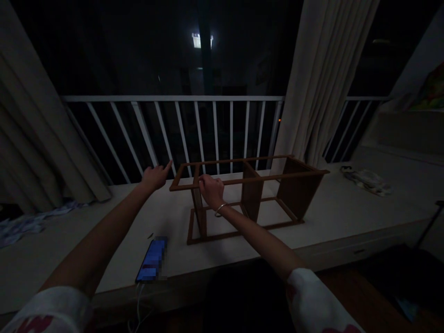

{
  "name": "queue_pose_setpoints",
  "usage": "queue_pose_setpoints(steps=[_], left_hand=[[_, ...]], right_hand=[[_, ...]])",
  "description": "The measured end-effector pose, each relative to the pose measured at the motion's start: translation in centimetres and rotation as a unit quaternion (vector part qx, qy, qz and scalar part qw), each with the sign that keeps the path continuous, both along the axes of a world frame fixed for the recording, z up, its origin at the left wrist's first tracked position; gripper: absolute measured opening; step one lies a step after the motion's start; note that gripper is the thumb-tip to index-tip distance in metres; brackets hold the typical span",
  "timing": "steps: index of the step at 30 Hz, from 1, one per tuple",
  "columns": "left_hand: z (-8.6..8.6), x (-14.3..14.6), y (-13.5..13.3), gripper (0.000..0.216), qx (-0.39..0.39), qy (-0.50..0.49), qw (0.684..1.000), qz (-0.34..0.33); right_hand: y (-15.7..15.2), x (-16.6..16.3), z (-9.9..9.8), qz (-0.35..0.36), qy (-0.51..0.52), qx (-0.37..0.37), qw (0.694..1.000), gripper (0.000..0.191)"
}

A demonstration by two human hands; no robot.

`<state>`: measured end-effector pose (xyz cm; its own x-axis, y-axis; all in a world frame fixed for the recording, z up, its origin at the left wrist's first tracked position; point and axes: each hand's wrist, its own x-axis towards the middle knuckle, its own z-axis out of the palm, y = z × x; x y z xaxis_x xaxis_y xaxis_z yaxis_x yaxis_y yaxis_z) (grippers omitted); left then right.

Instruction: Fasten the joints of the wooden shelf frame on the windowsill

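A brown wooden shelf frame [263, 178] stands on a pale window ledge [333, 212], open on top with upright panels inside. My right hand [210, 189], with a bangle on the wrist, is closed around the front top rail near the frame's left end. My left hand [156, 175] hovers just left of the frame's left corner, fingers stretched toward it, holding nothing and not touching the wood.
A lit phone [152, 260] with a cable lies near the ledge's front edge. A white railing [208, 129] and dark window stand behind. Curtains [322, 78] hang at both sides. Crumpled cloth [367, 179] lies at right, more cloth [21, 226] at far left.
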<state>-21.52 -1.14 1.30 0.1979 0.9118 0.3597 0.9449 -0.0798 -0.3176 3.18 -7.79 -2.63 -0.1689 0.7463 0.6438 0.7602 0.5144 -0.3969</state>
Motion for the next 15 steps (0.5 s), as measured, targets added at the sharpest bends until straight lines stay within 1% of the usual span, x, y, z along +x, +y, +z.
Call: queue_pose_setpoints(steps=[2, 3, 4, 7, 9, 11, 12, 13, 14, 15], left_hand=[[-0.6, -1.4, -0.3, 0.050, -0.068, -0.077, 0.992, 0.071], [-1.3, -2.0, -0.7, 0.048, -0.113, -0.113, 0.983, 0.088], [-2.3, -2.4, -1.3, 0.047, -0.160, -0.151, 0.972, 0.080], [-6.3, -2.2, -3.4, 0.043, -0.215, -0.183, 0.958, 0.048], [-9.2, -0.8, -5.2, 0.042, -0.247, -0.207, 0.946, 0.023], [-11.9, 1.2, -7.0, 0.042, -0.274, -0.235, 0.933, -0.007], [-13.1, 2.4, -7.9, 0.042, -0.285, -0.249, 0.925, -0.023], [-14.3, 3.7, -8.7, 0.043, -0.289, -0.263, 0.920, -0.039], [-15.3, 5.0, -9.4, 0.044, -0.292, -0.276, 0.914, -0.055], [-16.3, 6.3, -10.1, 0.044, -0.295, -0.289, 0.908, -0.070]], right_hand=[[0.5, -0.5, 0.0, 0.009, 0.018, -0.001, 1.000, 0.021], [0.7, -0.7, 0.1, 0.017, 0.031, 0.000, 0.999, 0.020], [0.9, -0.8, 0.3, 0.025, 0.050, 0.001, 0.998, 0.021], [1.5, -0.6, 1.6, 0.035, 0.147, 0.013, 0.988, 0.025], [1.3, -0.1, 2.5, 0.050, 0.209, 0.024, 0.976, 0.027], [0.2, 0.8, 2.6, 0.077, 0.236, 0.025, 0.968, 0.027], [-0.7, 1.4, 2.1, 0.098, 0.231, 0.026, 0.968, 0.026], [-1.9, 2.2, 1.1, 0.120, 0.222, 0.031, 0.967, 0.024], [-3.1, 3.1, -0.4, 0.143, 0.204, 0.030, 0.968, 0.022], [-4.4, 4.2, -2.3, 0.162, 0.183, 0.026, 0.969, 0.021]])
